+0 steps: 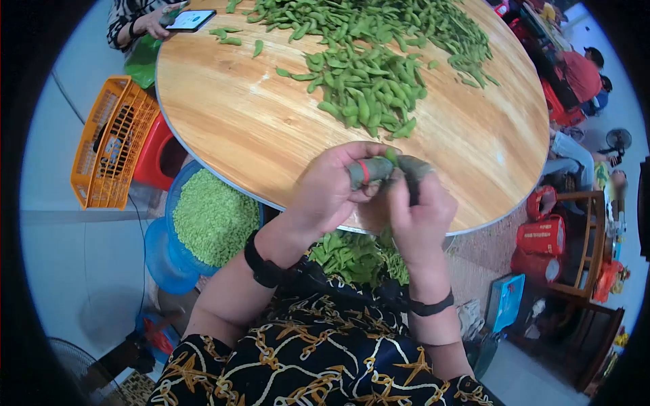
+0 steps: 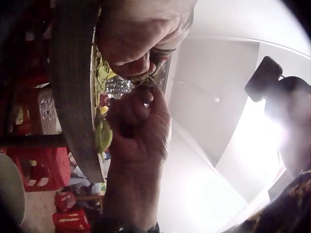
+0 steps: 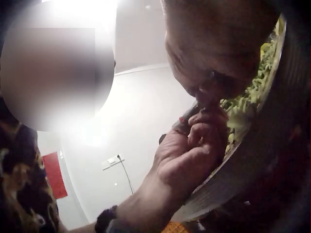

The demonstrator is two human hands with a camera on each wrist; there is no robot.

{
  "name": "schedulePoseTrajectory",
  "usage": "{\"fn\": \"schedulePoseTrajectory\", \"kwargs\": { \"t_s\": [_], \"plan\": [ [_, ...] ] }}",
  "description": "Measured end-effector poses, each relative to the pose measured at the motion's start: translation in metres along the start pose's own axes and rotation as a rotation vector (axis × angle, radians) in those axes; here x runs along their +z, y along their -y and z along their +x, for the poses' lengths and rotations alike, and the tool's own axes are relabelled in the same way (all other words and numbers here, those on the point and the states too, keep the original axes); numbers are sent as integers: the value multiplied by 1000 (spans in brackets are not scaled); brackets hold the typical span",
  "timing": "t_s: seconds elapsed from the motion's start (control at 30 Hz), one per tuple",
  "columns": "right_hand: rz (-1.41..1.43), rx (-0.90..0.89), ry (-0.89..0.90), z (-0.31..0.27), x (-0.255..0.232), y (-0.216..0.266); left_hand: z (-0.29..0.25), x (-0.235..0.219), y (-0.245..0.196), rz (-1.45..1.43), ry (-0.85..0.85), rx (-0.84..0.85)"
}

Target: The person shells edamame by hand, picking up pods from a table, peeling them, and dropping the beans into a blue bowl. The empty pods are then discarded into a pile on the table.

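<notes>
Your left hand [image 1: 326, 188] and right hand [image 1: 426, 204] meet over the near edge of the round wooden counter [image 1: 244, 139]. Fingers on both hands are curled and pinching one green pod [image 1: 391, 157] between them; only a bit of it shows, so you can't tell exactly which fingertips press where. Left side has a grey-green wrap [image 1: 365, 174] with a red band on one digit; right has a dark wrap [image 1: 414, 168] too. Both wrist views show your hands tip to tip, contact mostly hidden.

Pod pile [image 1: 372, 88] lies on the counter just past your hands, spreading to the far side. More pods [image 1: 349, 256] sit below the counter edge, in front of your patterned top [image 1: 318, 352]. Blue basin [image 1: 177, 188] of shelled beans [image 1: 215, 218] is down by your left arm, near a red stool [image 1: 152, 159] and orange crate [image 1: 101, 145]. Far left, another person's hand [image 1: 152, 24] touches a phone [image 1: 191, 20].
</notes>
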State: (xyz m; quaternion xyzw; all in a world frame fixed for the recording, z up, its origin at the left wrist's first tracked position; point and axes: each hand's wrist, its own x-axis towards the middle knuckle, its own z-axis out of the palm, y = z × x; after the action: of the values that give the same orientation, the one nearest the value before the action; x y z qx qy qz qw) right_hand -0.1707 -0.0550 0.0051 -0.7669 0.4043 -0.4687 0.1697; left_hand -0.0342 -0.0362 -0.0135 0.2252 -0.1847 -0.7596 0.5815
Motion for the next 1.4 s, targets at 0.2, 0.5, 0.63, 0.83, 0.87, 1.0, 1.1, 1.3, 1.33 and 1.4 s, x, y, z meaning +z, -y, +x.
{"fn": "schedulePoseTrajectory", "kwargs": {
  "t_s": [0.2,0.5,0.63,0.83,0.87,1.0,1.1,1.3,1.33,1.4],
  "plan": [
    [-221,-105,114,-9,3,7,-8,5,1,257,-172,92],
    [387,437,25,-2,2,-6,-2,5,6,138,-211,108],
    [322,398,-5,-2,6,-5,-11,13,5,-107,-231,43],
    [476,592,234,8,-11,3,-13,14,1,22,-201,121],
    [453,615,349,8,-15,1,-14,13,0,131,-210,112],
    [405,400,438,5,-19,-1,-15,5,-2,168,-116,76],
    [635,629,644,14,-32,0,-16,4,-7,86,-21,-11],
    [1178,859,757,-2,-31,-16,-23,-6,-6,-138,241,-136],
    [1273,892,753,-4,-29,-17,-23,-7,-5,-136,256,-139],
    [1269,962,684,-1,-27,-10,-24,-2,-8,-100,195,-116]
  ]
}}
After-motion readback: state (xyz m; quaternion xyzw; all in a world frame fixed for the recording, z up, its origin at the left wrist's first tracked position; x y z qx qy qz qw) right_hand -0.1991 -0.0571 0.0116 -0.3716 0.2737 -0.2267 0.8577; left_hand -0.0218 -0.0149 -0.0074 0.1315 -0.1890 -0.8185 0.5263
